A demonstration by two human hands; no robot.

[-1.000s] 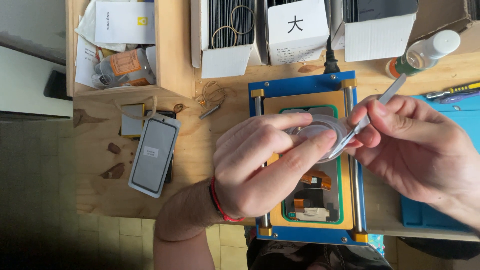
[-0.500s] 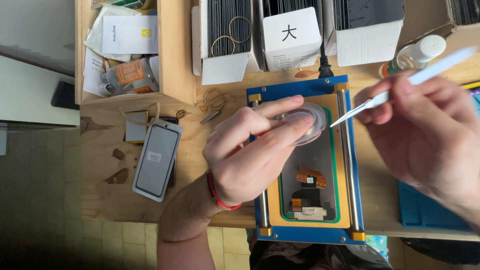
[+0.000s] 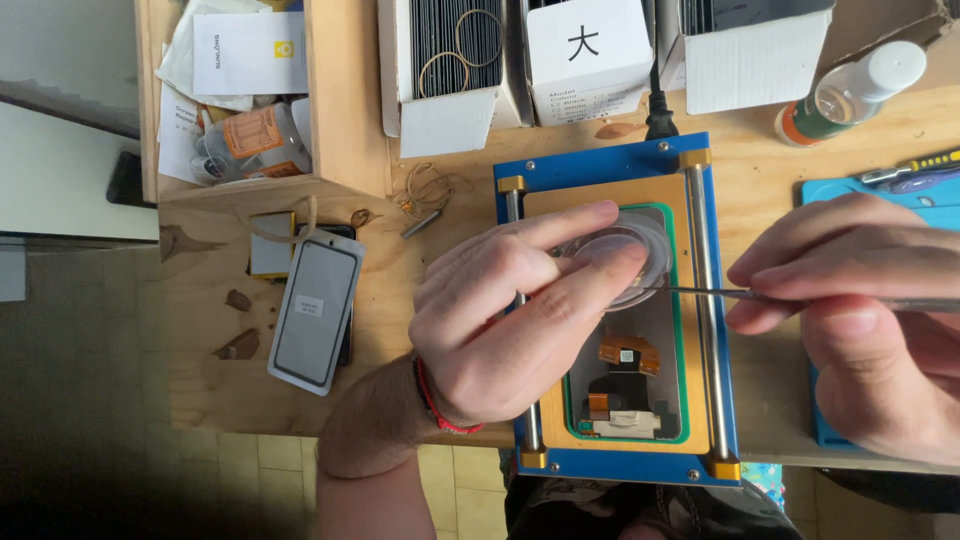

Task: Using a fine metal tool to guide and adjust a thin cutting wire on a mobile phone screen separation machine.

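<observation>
Phone internals, with orange flex cables exposed, lie inside the green-edged bed of a blue and gold repair fixture at the near edge of the wooden tabletop. On the phone's upper half, the left hand pinches a clear round suction cup between thumb and fingers. From the right, the right hand grips a thin metal tool, its tip apparently touching the cup's rim. A loose glass panel lies toward the left edge, a clear bottle near the far right corner.
</observation>
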